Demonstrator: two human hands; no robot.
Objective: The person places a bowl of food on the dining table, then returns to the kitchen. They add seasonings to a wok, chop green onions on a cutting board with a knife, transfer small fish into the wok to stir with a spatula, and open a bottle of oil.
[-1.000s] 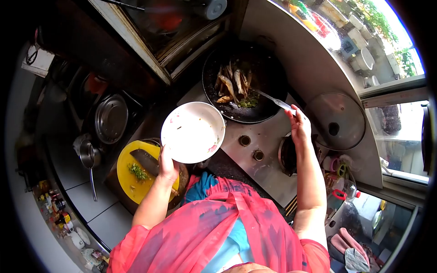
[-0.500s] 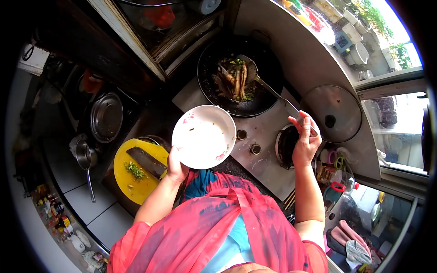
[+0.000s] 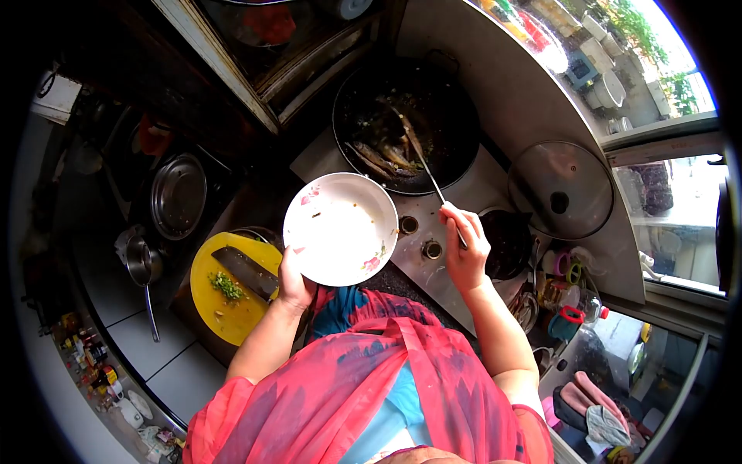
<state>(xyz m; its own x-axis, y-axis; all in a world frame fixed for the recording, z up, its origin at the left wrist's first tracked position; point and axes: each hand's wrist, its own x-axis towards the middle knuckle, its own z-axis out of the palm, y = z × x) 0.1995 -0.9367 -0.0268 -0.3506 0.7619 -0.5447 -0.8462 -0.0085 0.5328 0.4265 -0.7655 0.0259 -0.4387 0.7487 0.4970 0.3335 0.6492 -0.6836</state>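
My left hand (image 3: 295,282) grips the lower left rim of a white bowl with pink flowers (image 3: 340,230), tilted so its inside faces me, with a few small food bits in it. My right hand (image 3: 466,246) is closed around the handle of a long metal spatula (image 3: 423,158). Its head reaches into a black wok (image 3: 456,116) on the stove and is partly hidden among the food. Several long brown pieces, perhaps small fish (image 3: 379,160), lie at the wok's near side, with small green bits around them. The bowl is held just in front of the wok.
A yellow cutting board (image 3: 209,309) at the left bears a cleaver (image 3: 243,271) and chopped greens (image 3: 226,286). Stove knobs (image 3: 431,250) sit near the bowl. A glass lid (image 3: 568,189) leans against the right wall. A small saucepan (image 3: 141,263) stands further left.
My right hand has moved left and down, swinging the spatula steeper. The food has shifted from the wok's middle toward its near left side. The bowl moved slightly left.
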